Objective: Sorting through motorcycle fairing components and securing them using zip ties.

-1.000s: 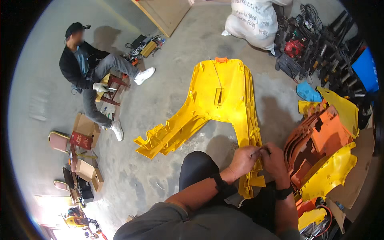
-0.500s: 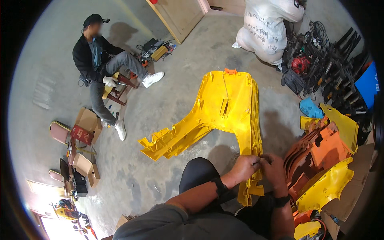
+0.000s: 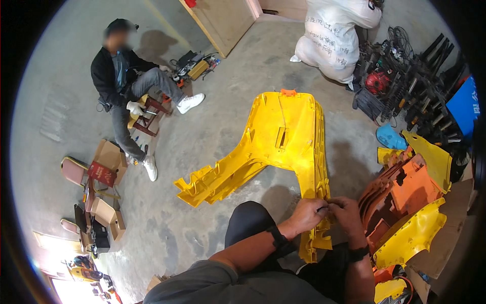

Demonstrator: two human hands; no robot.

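In front of me stands a stack of yellow plastic body panels (image 3: 281, 116), forked into two legs, with an orange tab at the far edge. My left hand (image 3: 305, 214) is closed over the near right leg of the stack. A small dark piece shows at its fingertips, too small to name. Beside it my right hand (image 3: 345, 212) is closed, thumb and fingers pinched together by the left fingertips at the panel's edge. What the right fingers hold, if anything, is hidden.
Orange panels (image 3: 417, 177) and another yellow panel (image 3: 412, 233) are piled close on my right. Behind them lie black metal parts and cables. A white sack (image 3: 329, 45) stands far right. On the left a person (image 3: 119, 76) sits on a stool, near cardboard boxes (image 3: 109, 213).
The view has shifted slightly. Both hands keep their place on the yellow panel leg, the fingers moving only a little. The seated person's far hand now shows by the knee.
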